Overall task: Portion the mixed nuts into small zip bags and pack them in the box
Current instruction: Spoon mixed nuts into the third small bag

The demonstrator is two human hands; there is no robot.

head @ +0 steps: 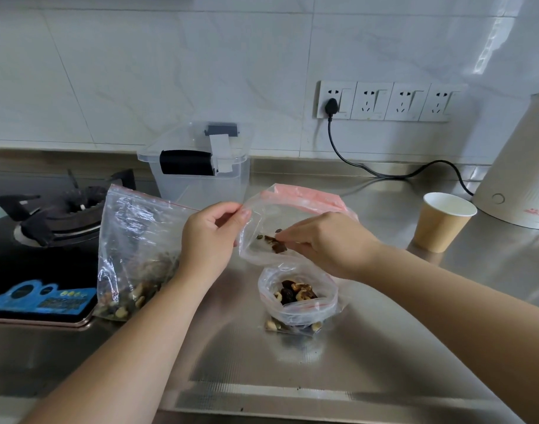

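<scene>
Over the steel worktop (384,347), left hand (211,237) pinches the small zip bag (272,215) open so right hand (329,243) fingers, curled round some nuts (272,241), can drop them in.

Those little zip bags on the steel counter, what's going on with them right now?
A person is portioning mixed nuts. The left hand pinches open the rim of a small zip bag held above the steel counter, while the right hand drops a few nuts into it. Just below, a second small bag sits open on the counter, already holding nuts. The large supply bag of nuts leans by the gas stove. The clear plastic box at the back has no bags in it that I can see.
</scene>
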